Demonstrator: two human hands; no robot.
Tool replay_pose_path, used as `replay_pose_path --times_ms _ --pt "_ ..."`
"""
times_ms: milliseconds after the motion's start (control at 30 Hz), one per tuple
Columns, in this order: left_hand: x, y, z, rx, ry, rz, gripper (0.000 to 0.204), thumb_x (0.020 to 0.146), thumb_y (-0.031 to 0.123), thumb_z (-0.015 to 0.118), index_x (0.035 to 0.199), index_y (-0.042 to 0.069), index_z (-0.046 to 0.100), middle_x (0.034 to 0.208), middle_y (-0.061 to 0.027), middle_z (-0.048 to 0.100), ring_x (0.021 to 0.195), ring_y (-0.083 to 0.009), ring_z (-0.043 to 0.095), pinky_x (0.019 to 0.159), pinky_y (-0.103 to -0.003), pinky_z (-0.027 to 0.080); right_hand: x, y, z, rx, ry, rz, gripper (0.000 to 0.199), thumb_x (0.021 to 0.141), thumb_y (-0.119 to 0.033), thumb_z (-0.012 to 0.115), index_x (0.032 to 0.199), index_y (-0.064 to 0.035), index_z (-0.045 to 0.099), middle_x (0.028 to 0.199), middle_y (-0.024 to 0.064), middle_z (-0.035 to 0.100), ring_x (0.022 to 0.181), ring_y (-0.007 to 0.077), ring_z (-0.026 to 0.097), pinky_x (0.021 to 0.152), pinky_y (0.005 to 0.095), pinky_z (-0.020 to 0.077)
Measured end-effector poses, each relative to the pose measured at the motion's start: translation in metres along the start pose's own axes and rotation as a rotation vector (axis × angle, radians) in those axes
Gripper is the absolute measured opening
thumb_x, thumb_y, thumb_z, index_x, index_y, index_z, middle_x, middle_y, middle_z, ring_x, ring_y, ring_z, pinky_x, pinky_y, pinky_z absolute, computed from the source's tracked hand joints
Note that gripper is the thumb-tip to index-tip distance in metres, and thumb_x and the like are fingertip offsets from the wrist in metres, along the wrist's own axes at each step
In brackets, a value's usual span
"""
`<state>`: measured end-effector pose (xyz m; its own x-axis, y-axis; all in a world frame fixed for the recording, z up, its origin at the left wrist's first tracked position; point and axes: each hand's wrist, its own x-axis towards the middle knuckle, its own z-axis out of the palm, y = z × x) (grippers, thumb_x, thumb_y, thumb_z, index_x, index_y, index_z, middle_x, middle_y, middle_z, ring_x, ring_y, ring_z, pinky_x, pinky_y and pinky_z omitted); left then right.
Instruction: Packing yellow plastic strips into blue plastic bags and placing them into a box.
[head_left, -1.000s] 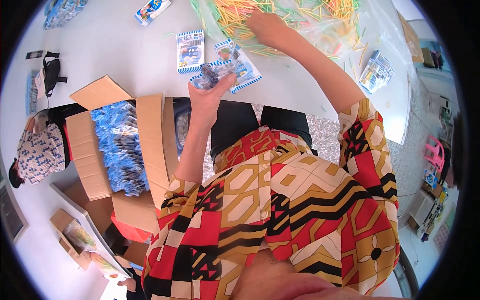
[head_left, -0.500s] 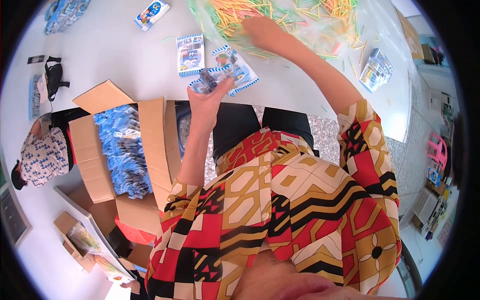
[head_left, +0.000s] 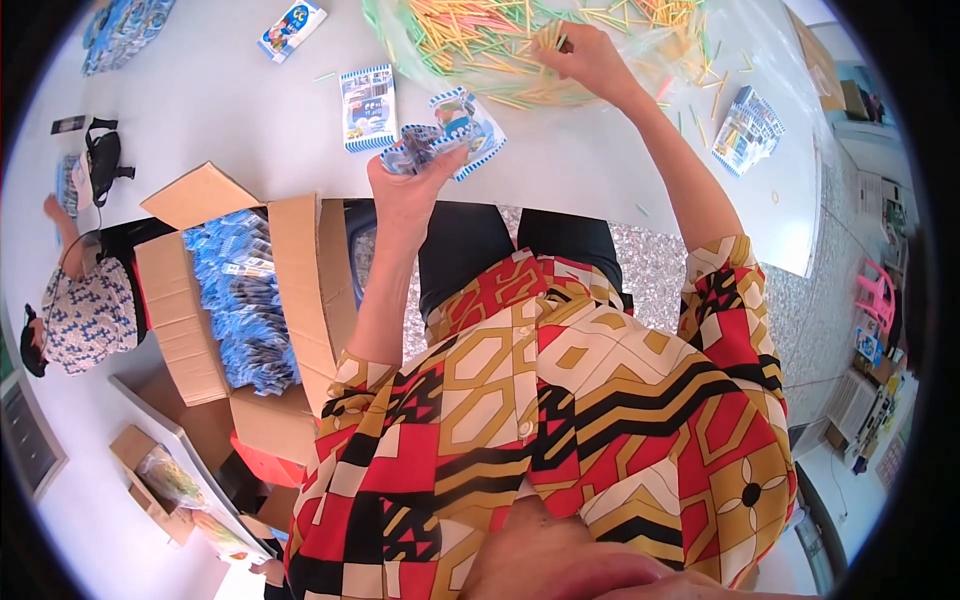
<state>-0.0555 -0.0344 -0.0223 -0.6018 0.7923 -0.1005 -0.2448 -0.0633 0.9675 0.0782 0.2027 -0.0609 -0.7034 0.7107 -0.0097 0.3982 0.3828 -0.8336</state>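
My left hand (head_left: 405, 195) is closed round blue-and-white printed plastic packets (head_left: 472, 132) at the table's near edge. Part of them is bunched up under the fingers, so how many it grips I cannot tell. Over a clear plastic bag (head_left: 480, 90) at the far side, my right hand (head_left: 598, 65) pinches a few thin yellowish sticks (head_left: 547, 38). Loose thin sticks (head_left: 460, 40) in yellow, green and pink lie heaped on and around the bag. Another printed packet (head_left: 368, 108) lies flat just beyond my left hand.
An open cardboard box (head_left: 292, 270) full of blue packets (head_left: 240, 300) stands left of me, against the table (head_left: 240, 110). More packets (head_left: 750, 130) lie at the right, and a single one (head_left: 292, 30) lies far left. Another person (head_left: 90, 310) is at the left.
My right hand has come up out of the heap, moving right, with sticks between its fingers. The left hand stays about where it was. The person at left has stretched an arm toward the table.
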Motion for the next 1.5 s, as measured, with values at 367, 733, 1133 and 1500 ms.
replay_pose_path --times_ms 367,733,1133,1500 --pt "0.01 -0.006 0.01 0.121 -0.065 -0.024 0.02 0.075 0.006 0.072 0.092 -0.002 0.067 0.082 -0.0025 0.066 0.07 -0.0059 0.057 0.065 -0.021 0.045 -0.007 -0.049 -0.037 0.556 0.052 -0.131 0.012 0.078 -0.01 0.061 0.072 -0.0003 0.06 0.072 0.0047 0.059 0.06 0.0118 0.055 0.053 0.0275 0.0445" --pt "0.011 -0.003 0.011 0.122 -0.064 -0.002 0.019 0.074 0.006 0.072 0.091 -0.002 0.067 0.08 -0.0018 0.066 0.069 -0.0057 0.057 0.063 -0.021 0.045 -0.008 -0.018 -0.006 -0.164 0.1 -0.147 0.013 0.083 -0.015 0.061 0.087 -0.0017 0.06 0.07 0.0048 0.058 0.062 0.0087 0.053 0.057 0.0242 0.044" --pt "0.012 -0.006 0.019 0.13 -0.115 0.034 0.015 0.077 0.005 0.069 0.09 -0.002 0.067 0.076 -0.0005 0.064 0.067 -0.0042 0.053 0.061 -0.02 0.044 -0.053 -0.122 -0.024 0.786 -0.217 -0.129 0.009 0.083 -0.006 0.063 0.089 -0.0014 0.059 0.075 0.0021 0.059 0.064 0.0086 0.054 0.058 0.0216 0.0444" --pt "0.012 -0.008 0.019 0.218 -0.105 0.042 0.015 0.076 0.007 0.07 0.088 -0.001 0.067 0.071 0.0 0.063 0.062 -0.0043 0.052 0.056 -0.02 0.041 -0.059 -0.13 -0.023 0.329 -0.12 -0.291 0.011 0.081 -0.007 0.064 0.089 -0.0015 0.058 0.073 0.0026 0.059 0.064 0.0079 0.052 0.058 0.0229 0.043"
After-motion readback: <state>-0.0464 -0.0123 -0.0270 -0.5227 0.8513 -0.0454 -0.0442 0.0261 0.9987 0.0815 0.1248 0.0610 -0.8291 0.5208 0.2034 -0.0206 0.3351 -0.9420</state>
